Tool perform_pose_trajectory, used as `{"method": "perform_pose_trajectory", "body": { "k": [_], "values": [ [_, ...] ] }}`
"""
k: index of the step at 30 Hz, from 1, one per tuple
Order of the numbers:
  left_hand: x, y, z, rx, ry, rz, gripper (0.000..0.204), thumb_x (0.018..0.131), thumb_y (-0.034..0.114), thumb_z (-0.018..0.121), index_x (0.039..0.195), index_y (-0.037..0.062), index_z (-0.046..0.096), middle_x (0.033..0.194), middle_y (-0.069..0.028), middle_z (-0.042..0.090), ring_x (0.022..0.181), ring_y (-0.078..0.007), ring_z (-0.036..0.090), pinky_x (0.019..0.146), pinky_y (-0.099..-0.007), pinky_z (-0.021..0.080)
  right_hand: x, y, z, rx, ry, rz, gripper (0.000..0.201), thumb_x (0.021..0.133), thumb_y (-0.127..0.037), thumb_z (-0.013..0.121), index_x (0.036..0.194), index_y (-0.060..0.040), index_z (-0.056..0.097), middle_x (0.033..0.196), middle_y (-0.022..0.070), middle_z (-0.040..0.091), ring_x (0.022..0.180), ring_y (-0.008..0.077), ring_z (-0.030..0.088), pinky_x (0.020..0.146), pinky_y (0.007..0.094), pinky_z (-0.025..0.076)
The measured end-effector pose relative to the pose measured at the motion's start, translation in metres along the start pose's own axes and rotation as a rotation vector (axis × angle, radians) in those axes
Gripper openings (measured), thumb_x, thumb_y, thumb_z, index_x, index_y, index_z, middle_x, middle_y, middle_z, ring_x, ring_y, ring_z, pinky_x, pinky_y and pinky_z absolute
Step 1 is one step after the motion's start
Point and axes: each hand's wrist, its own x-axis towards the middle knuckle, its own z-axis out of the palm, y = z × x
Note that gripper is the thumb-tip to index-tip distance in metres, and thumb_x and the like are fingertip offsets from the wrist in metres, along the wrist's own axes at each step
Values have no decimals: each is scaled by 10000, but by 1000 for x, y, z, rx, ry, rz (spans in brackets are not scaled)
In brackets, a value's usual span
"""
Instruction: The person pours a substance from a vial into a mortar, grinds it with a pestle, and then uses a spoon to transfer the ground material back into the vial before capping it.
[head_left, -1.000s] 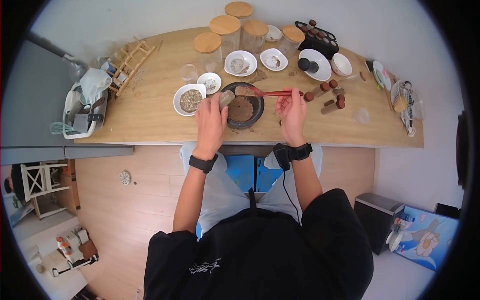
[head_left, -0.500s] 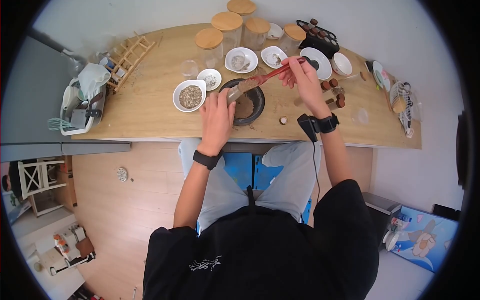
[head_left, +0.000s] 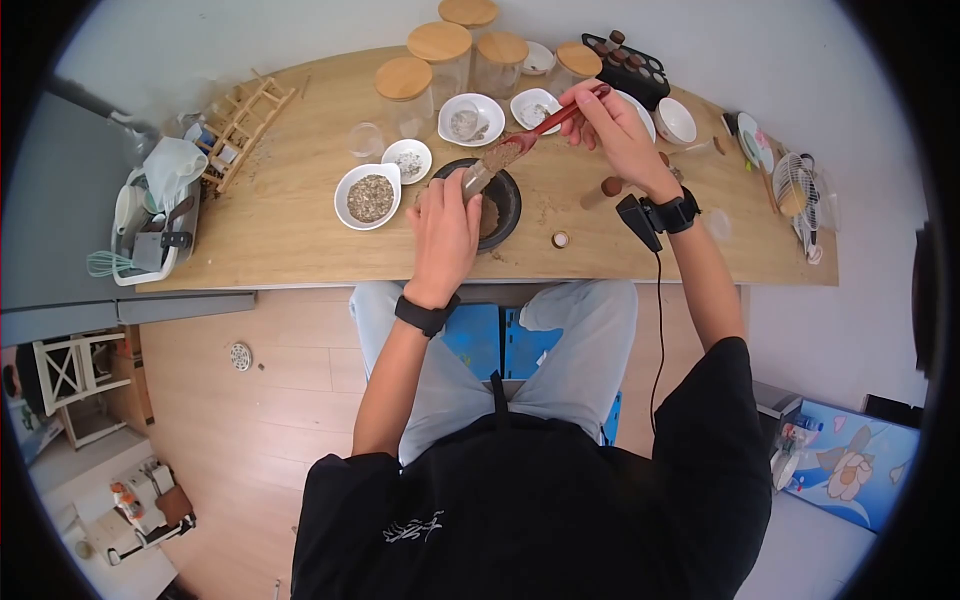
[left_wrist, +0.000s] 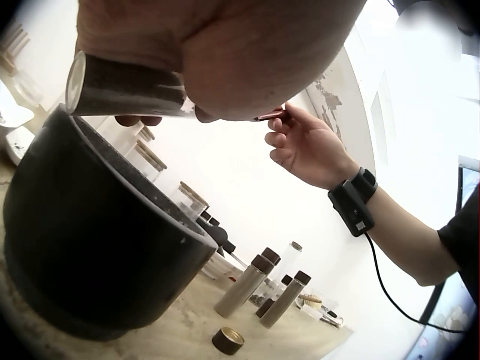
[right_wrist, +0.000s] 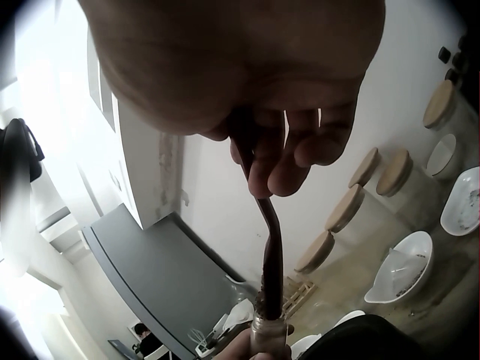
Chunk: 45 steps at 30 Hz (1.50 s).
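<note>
My left hand (head_left: pixel 445 235) grips a small glass bottle (head_left: pixel 476 180) above the black bowl (head_left: pixel 514 205), its mouth tilted toward the spoon. Brown powder (head_left: pixel 490 215) lies in the bowl, partly hidden by the hand. A red spoon (head_left: pixel 558 117) heaped with brown powder slants down to the bottle's mouth, its handle pinched in my right hand (head_left: pixel 618 135). Seen from the right wrist, the spoon's tip (right_wrist: pixel 274 292) is right at the bottle's rim (right_wrist: pixel 268 326). Dark contents show through the bottle (left_wrist: pixel 127 88) in the left wrist view.
A small cap (head_left: pixel 560 240) lies right of the black bowl. Brown-capped bottles (left_wrist: pixel 244 289) stand beyond it. White bowls (head_left: pixel 343 212) with flakes and grains sit left and behind. Glass jars with wooden lids (head_left: pixel 404 78) line the back; a wooden rack (head_left: pixel 245 130) is at left.
My right hand has risen and moved right, bringing the spoon out of the bowl to the bottle's mouth. My left hand has moved slightly right and tilted the bottle toward the spoon.
</note>
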Motion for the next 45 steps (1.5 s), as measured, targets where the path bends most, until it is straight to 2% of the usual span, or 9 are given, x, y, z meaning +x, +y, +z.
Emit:
{"method": "perform_pose_trajectory", "body": {
  "k": [7, 19, 21, 27, 29, 30, 40, 42, 45],
  "values": [
    [2, 0, -5, 25, -5, 4, 365, 1006, 164, 607, 1351, 62, 540, 1094, -136, 596, 1034, -323, 566, 878, -458, 342, 0, -2, 1, -49, -50, -15, 301, 1139, -319, 420, 1193, -86, 602, 933, -1, 665, 810, 53, 562, 694, 209, 433],
    [4, 1, -8, 11, -21, -21, 333, 1018, 184, 576, 1322, 51, 548, 1082, -137, 604, 1042, -319, 575, 875, -459, 312, -4, -15, 16, -160, -82, -166, 255, 1133, -242, 412, 1220, -85, 593, 980, -12, 636, 865, 43, 533, 763, 216, 420],
    [4, 2, -9, 8, -26, -23, 331, 1018, 185, 574, 1318, 49, 549, 1083, -140, 605, 1043, -321, 577, 873, -457, 311, -5, -15, 16, -132, -71, -156, 238, 1125, -224, 444, 1165, -52, 603, 971, 16, 642, 888, 84, 584, 817, 257, 477],
    [0, -4, -9, 56, -23, -8, 336, 991, 164, 616, 1302, 50, 559, 1061, -133, 598, 1020, -313, 578, 857, -452, 308, -17, 5, 23, -40, 39, -135, 246, 1125, -227, 439, 1156, -52, 608, 959, 14, 645, 853, 70, 563, 768, 239, 462],
    [-1, -5, -11, 103, -85, -38, 338, 1003, 192, 631, 1308, 63, 565, 1166, -131, 623, 1097, -308, 585, 878, -447, 310, -20, 10, 21, -45, 44, -119, 261, 1131, -240, 422, 1169, -56, 602, 965, 21, 644, 851, 73, 560, 756, 234, 453],
    [-1, -5, -11, 104, -85, -37, 338, 1003, 192, 631, 1308, 63, 565, 1166, -131, 623, 1097, -308, 585, 878, -447, 310, -22, 12, 21, -50, 50, -102, 276, 1138, -253, 405, 1182, -60, 597, 971, 29, 644, 848, 76, 558, 745, 230, 444],
    [-9, -14, -11, 130, 17, -37, 396, 942, 202, 729, 1304, 112, 599, 1153, -73, 617, 1097, -254, 578, 907, -422, 298, -34, 25, 32, 78, 153, -109, 262, 1131, -252, 440, 1164, -56, 610, 924, 14, 640, 814, 57, 546, 707, 211, 424],
    [-12, -17, -14, 122, 28, -49, 409, 939, 201, 735, 1315, 115, 599, 1158, -71, 616, 1106, -252, 575, 931, -417, 294, -38, 35, 33, 174, 208, -70, 262, 1130, -249, 451, 1153, -45, 614, 925, 21, 641, 804, 65, 550, 707, 215, 429],
    [-19, -22, -21, 34, 93, -27, 408, 931, 193, 739, 1306, 94, 613, 1135, -77, 621, 1079, -248, 573, 940, -426, 320, -49, 52, 46, 126, 193, -6, 254, 1123, -240, 472, 1137, -37, 624, 927, 25, 643, 805, 76, 566, 712, 232, 455]
  ]
}}
